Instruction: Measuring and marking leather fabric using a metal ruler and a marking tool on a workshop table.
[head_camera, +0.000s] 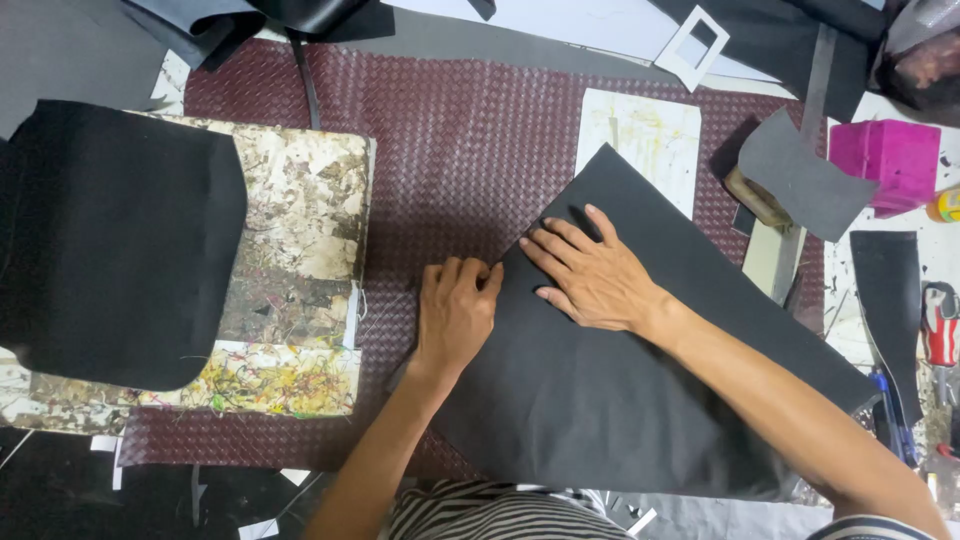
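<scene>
A large black sheet of leather-like material lies tilted on a dark red woven mat. My right hand presses flat on the sheet near its left edge, fingers spread. My left hand is curled at that same edge, fingertips pinching or pushing the sheet's border where it meets the mat.
A black rounded panel lies on a stained board at left. A white stained card, a grey cut piece, a pink box, a metal ruler, a white frame template and a black curved strip sit at right.
</scene>
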